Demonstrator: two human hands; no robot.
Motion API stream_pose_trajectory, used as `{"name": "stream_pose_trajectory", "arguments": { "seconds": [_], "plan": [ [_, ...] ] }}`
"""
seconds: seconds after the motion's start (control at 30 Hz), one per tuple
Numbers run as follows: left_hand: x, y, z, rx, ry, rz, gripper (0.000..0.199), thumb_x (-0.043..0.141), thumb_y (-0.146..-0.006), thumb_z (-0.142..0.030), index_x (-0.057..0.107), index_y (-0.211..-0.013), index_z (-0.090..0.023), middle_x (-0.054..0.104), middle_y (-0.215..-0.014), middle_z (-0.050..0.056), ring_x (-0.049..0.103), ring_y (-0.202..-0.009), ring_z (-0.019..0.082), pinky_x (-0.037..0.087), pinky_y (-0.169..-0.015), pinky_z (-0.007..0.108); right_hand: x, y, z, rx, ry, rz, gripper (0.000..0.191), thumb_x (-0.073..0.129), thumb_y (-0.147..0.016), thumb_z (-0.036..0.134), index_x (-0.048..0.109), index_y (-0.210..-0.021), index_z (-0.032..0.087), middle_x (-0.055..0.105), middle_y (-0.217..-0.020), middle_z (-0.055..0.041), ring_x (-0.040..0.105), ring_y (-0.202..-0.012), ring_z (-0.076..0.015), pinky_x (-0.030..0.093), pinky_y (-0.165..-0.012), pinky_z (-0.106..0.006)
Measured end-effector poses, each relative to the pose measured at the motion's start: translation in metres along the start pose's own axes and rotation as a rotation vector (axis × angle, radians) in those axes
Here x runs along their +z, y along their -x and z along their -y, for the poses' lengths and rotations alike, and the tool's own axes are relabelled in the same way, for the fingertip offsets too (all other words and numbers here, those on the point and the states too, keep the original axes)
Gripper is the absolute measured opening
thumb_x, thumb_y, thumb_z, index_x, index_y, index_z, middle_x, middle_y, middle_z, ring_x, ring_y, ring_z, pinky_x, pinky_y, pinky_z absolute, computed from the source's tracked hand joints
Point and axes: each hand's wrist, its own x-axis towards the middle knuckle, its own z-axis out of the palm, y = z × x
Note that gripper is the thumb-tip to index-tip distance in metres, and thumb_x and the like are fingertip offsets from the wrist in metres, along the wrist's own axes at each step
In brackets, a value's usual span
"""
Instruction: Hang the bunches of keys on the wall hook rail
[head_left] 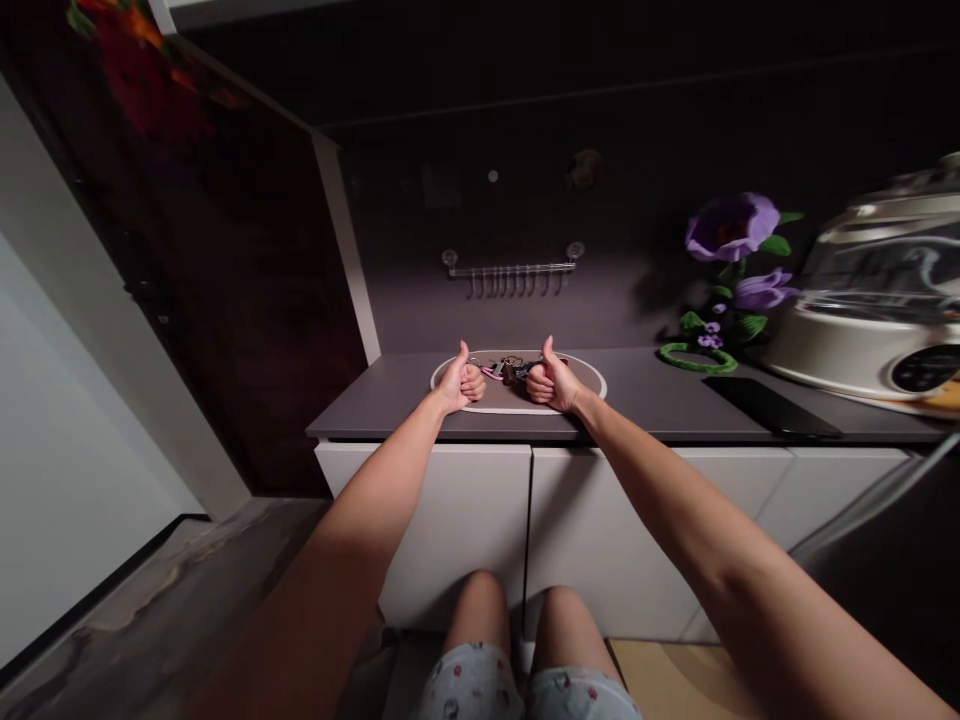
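My left hand (pixel 460 381) is a fist with its thumb pointing up, at the left part of an oval mat (pixel 517 405) with a pale rim. Mirroring it on the right, my right hand (pixel 553 380) is also curled into a fist, thumb raised. Nothing shows inside either fist. Between the two hands lies a bunch of keys (pixel 511 371) on the mat, with metal rings, a dark piece and a pink strap (pixel 491 374). The knuckles partly cover the ends of the bunch, so I cannot tell whether they touch it.
A clear hook rail (pixel 514 270) is fixed to the dark wall behind. To the right stand purple fabric flowers (pixel 733 230) with a green ring base, a black phone (pixel 772 406) and a white appliance (pixel 847 340). White cabinet doors (pixel 427 500) are below the counter (pixel 645 410).
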Motion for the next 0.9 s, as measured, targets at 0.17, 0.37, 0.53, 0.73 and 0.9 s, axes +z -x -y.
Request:
{"name": "stream_pose_trajectory", "arguments": {
  "seconds": [0.17,0.37,0.53,0.73,0.9],
  "plan": [
    [-0.001,-0.001,-0.002,0.006,-0.039,0.011,0.065,0.032,-0.071,-0.073,0.019,-0.039,-0.018,0.016,-0.03,-0.006,0.019,-0.028,0.004,0.014,-0.034,0.02,0.001,-0.003,0.0,0.011,0.041,0.01,0.065,0.012,-0.073,0.076,0.02,-0.04,0.02,0.015,-0.03,0.0059,0.016,-0.027,-0.0043,0.014,-0.03,-0.02],
    [-0.003,-0.007,-0.023,0.202,-0.388,-0.164,0.039,0.06,-0.07,-0.051,0.046,-0.058,-0.016,0.033,-0.036,-0.008,0.027,-0.033,0.003,0.021,-0.039,0.018,0.014,-0.02,0.012,-0.11,0.339,-0.211,0.054,0.038,-0.076,0.065,0.045,-0.055,0.017,0.023,-0.034,0.0083,0.015,-0.031,-0.0038,0.011,-0.034,-0.02],
    [-0.016,-0.011,-0.041,0.354,-0.842,-0.289,0.026,0.064,-0.066,-0.038,0.057,-0.07,-0.014,0.055,-0.059,-0.003,0.045,-0.053,0.007,0.036,-0.054,0.021,0.021,-0.052,0.018,-0.268,0.634,-0.337,0.035,0.059,-0.069,0.049,0.052,-0.069,0.015,0.044,-0.047,0.0054,0.033,-0.042,-0.0049,0.025,-0.042,-0.019],
    [-0.041,-0.019,-0.041,0.385,-1.153,-0.251,0.017,0.057,-0.07,-0.028,0.064,-0.075,-0.013,0.062,-0.073,0.002,0.052,-0.067,0.012,0.039,-0.068,0.024,0.011,-0.088,0.011,-0.328,0.955,-0.362,0.021,0.056,-0.07,0.034,0.059,-0.076,0.014,0.057,-0.067,0.0,0.045,-0.06,-0.0086,0.036,-0.06,-0.022],
    [-0.058,-0.021,-0.036,0.372,-1.23,-0.261,0.014,0.056,-0.071,-0.023,0.065,-0.076,-0.014,0.063,-0.076,0.003,0.053,-0.072,0.013,0.04,-0.071,0.025,0.005,-0.101,0.001,-0.326,1.123,-0.313,0.015,0.054,-0.072,0.028,0.061,-0.073,0.015,0.058,-0.067,-0.0003,0.047,-0.061,-0.0096,0.035,-0.063,-0.022]
  ]
}}
